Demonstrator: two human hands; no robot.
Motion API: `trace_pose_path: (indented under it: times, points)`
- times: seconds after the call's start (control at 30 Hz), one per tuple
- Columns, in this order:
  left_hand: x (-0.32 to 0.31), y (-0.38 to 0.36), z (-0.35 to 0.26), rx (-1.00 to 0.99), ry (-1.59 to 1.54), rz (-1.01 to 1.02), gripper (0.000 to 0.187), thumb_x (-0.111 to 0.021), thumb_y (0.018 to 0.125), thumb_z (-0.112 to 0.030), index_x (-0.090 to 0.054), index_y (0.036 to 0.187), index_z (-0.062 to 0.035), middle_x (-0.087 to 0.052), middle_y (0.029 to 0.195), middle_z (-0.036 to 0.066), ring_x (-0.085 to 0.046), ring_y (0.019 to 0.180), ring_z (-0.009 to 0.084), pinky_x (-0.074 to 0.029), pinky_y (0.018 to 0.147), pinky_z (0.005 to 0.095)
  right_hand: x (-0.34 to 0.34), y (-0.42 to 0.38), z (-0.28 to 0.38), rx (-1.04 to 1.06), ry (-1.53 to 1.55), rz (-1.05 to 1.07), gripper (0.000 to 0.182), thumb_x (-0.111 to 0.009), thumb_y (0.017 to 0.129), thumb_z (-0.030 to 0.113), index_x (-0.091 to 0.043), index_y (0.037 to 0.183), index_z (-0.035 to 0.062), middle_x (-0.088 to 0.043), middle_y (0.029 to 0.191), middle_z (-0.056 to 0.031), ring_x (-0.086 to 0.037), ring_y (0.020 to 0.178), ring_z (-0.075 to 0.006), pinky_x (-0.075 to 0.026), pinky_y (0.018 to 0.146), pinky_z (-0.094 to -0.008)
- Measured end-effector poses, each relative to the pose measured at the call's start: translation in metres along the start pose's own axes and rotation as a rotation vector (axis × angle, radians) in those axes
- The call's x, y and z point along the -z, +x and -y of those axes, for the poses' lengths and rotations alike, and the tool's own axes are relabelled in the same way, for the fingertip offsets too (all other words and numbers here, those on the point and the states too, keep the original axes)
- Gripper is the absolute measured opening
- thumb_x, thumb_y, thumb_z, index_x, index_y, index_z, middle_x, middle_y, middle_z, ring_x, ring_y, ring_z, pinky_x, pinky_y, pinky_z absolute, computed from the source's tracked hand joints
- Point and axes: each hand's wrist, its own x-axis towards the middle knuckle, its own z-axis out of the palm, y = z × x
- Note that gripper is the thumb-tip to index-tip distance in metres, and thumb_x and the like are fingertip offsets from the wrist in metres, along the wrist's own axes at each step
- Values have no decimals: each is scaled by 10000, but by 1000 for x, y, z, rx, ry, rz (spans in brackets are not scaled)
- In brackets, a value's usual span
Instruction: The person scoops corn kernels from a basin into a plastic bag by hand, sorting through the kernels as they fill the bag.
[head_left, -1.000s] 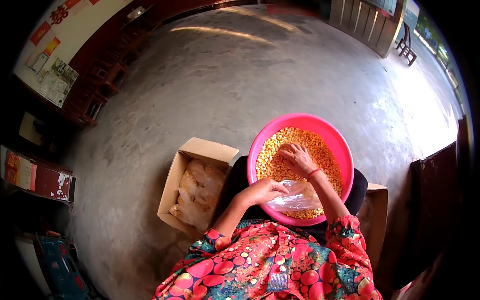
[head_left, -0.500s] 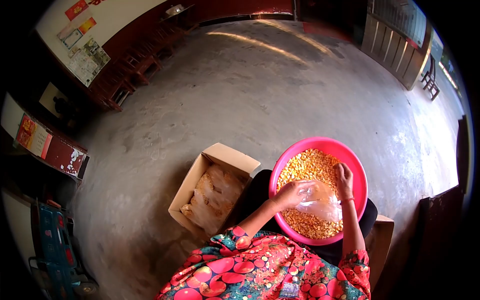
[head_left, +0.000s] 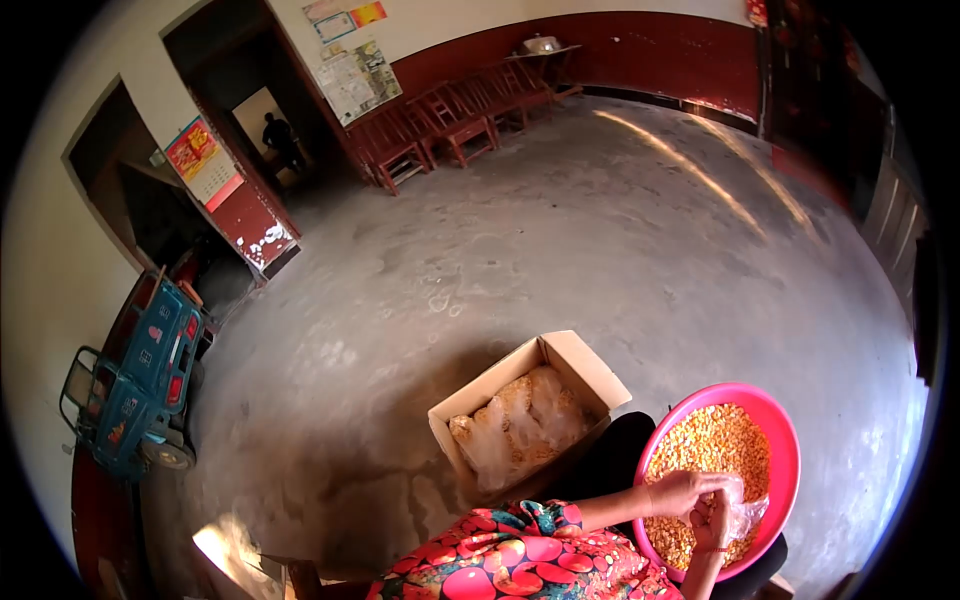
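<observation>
A pink basin (head_left: 789,440) rests on my lap, filled with yellow-orange corn kernels (head_left: 712,432). Over the kernels, my left hand (head_left: 692,489) is closed on the edge of a clear plastic bag (head_left: 750,512). My right hand (head_left: 711,524) is just below it with curled fingers, close against the bag; whatever lies in those fingers is hidden. Left of the basin stands an open cardboard box (head_left: 480,392) holding several clear bags (head_left: 530,425) with corn-coloured contents.
Wooden chairs (head_left: 455,120) line the far wall, beside a small table with a metal pot (head_left: 541,45). A blue toy-like vehicle (head_left: 140,370) stands at the left near doorways. Concrete floor (head_left: 420,270) stretches ahead.
The camera view has swung left, so box and basin appear further right and lower. My right hand has come from the basin's far side to the bag beside my left hand.
</observation>
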Motion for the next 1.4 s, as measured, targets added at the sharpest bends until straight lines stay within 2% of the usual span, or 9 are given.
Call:
trace_pose_path:
  times: [0.03,0.1,0.33,0.43,0.57,0.87,1.0,1.23,1.4]
  points:
    - [-6,-2,-1,1,6,-15,590,-521,650,51,-375,1221,20,-471,1180,181,-492,1065,261,-411,892,308,-12,-7,0,66,-17,-93,209,-464,859,336,-516,940,151,-559,732,-10,-541,539,-91,-434,407,-201]
    - [-26,-6,0,-245,147,-333,551,-427,615,14,-516,1141,-123,-565,1067,88,-542,533,268,-444,476,358,27,13,0,76,125,19,219,-460,857,329,-534,907,129,-575,757,-26,-550,560,-96,-440,422,-196]
    - [-19,-2,-20,-137,-361,-243,592,-454,632,75,-392,1214,-9,-491,1155,171,-501,954,250,-410,808,315,27,21,6,396,154,67,248,-468,846,271,-535,959,61,-548,869,-39,-529,750,-130,-458,654,-272]
    - [-19,0,1,-78,-467,-391,622,-430,626,108,-351,1238,31,-471,1177,202,-488,1075,236,-396,906,298,24,8,25,553,-668,-48,351,-451,823,98,-443,1168,39,-490,1136,-91,-452,1060,-189,-353,906,-318]
    - [-4,2,22,68,-582,-366,598,-369,657,135,-354,1244,21,-485,1171,181,-448,1121,209,-337,960,289,22,-3,20,909,-911,-128,568,-518,711,-39,-339,1249,5,-404,1238,-159,-357,1174,-245,-285,971,-351]
    - [-2,0,40,151,-279,-434,494,-411,695,68,-438,1184,2,-525,1104,201,-517,1034,274,-408,867,318,37,-40,46,861,-1486,-173,566,-550,670,-13,-378,1209,-6,-541,1038,-169,-529,937,-270,-420,831,-328]
    - [-2,-7,37,90,-214,-233,437,-441,740,19,-480,1169,-50,-532,1117,156,-540,1002,257,-415,850,306,-11,-76,63,400,-1109,20,161,-502,785,55,-555,924,-6,-570,682,-66,-516,434,-96,-366,310,-182]
    - [-10,-10,43,95,-397,-152,351,-440,683,51,-617,971,-40,-611,968,124,-592,888,202,-441,793,269,13,-22,101,779,-703,24,106,-468,848,59,-544,912,22,-535,643,-1,-477,507,-40,-338,423,-155]
    - [-1,-15,46,81,-371,-14,356,-443,643,70,-642,914,-49,-642,841,92,-611,789,180,-455,739,264,64,40,84,1143,-1481,-323,288,-519,759,27,-517,1047,39,-526,982,-116,-516,894,-267,-437,753,-352]
